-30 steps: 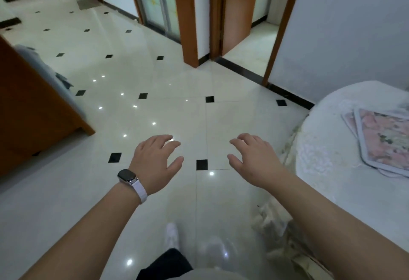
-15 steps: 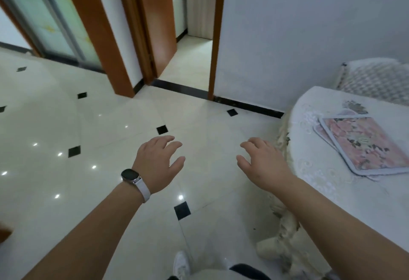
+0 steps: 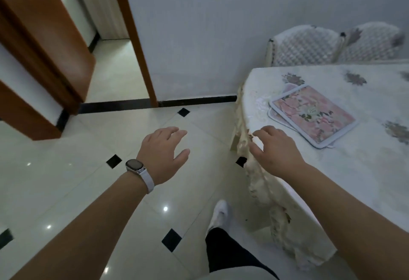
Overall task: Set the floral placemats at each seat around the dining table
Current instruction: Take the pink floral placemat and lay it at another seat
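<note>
Head view: most of the shot is taken up by a glossy pale tiled floor (image 3: 88,191) dotted with small black squares, backed by a plain grey wall (image 3: 221,25). On the right, a worktop (image 3: 365,169) is seen, covered by a cream cloth with a lacy edge hanging down its side. An orange-brown wooden door (image 3: 44,36) is seen at the upper left, beside an open doorway. Two chairs in quilted white covers (image 3: 305,47) (image 3: 371,42) are tucked in at the far side of the worktop, against the wall.

The floral placemats (image 3: 314,111) are found stacked on the worktop near its rounded end. A pink one with a pale border is laid on top, and the edge of another can be made out beneath it.

Both hands are held out palm down, fingers loosely spread, and nothing is gripped. The right hand (image 3: 276,149) is placed over the edge of the worktop, near the placemats but apart from them; contact with the cloth can't really be told. The left hand (image 3: 163,153) is held over the floor. A white shoe (image 3: 220,213) is seen below, and a watch (image 3: 134,166) on a white strap is worn on the left wrist.
</note>
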`<state>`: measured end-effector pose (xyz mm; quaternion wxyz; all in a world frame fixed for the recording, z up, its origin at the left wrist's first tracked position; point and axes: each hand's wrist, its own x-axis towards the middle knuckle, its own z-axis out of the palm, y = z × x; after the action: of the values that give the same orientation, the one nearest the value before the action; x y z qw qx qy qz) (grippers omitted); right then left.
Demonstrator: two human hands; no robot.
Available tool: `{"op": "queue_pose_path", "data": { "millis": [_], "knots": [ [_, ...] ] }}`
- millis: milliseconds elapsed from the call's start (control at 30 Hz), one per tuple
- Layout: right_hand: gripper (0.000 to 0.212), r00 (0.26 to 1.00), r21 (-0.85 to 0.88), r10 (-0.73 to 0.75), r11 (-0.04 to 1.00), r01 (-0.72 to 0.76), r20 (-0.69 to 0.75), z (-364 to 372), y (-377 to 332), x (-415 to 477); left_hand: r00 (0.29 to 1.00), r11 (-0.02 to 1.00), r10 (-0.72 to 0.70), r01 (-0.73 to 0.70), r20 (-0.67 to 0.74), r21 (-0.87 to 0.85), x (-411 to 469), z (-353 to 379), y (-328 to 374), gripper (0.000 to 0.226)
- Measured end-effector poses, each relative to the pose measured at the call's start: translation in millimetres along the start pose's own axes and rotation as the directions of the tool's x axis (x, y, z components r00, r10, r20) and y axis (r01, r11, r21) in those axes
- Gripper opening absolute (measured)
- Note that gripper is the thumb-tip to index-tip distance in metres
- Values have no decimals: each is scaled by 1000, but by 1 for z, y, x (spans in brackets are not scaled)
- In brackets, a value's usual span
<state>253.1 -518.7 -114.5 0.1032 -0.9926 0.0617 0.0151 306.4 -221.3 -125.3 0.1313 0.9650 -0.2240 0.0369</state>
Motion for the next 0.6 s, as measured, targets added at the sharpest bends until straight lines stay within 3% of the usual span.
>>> {"op": "queue_pose_path", "data": {
  "millis": [167, 367, 600],
  "knots": [
    [44, 997, 98, 71, 992, -73, 25, 26, 26, 69, 997, 999, 49, -49, 56, 0, 91, 19, 10, 53],
    [47, 964, 188, 235, 949, -255, 122, 41, 94, 144, 964, 988, 141, -150, 226, 24, 197, 55, 24, 60],
    [48, 919, 189, 360, 903, -387, 161, 39, 160, 178, 920, 959, 283, -279, 270, -56, 309, 91, 81, 59]
  ]
}}
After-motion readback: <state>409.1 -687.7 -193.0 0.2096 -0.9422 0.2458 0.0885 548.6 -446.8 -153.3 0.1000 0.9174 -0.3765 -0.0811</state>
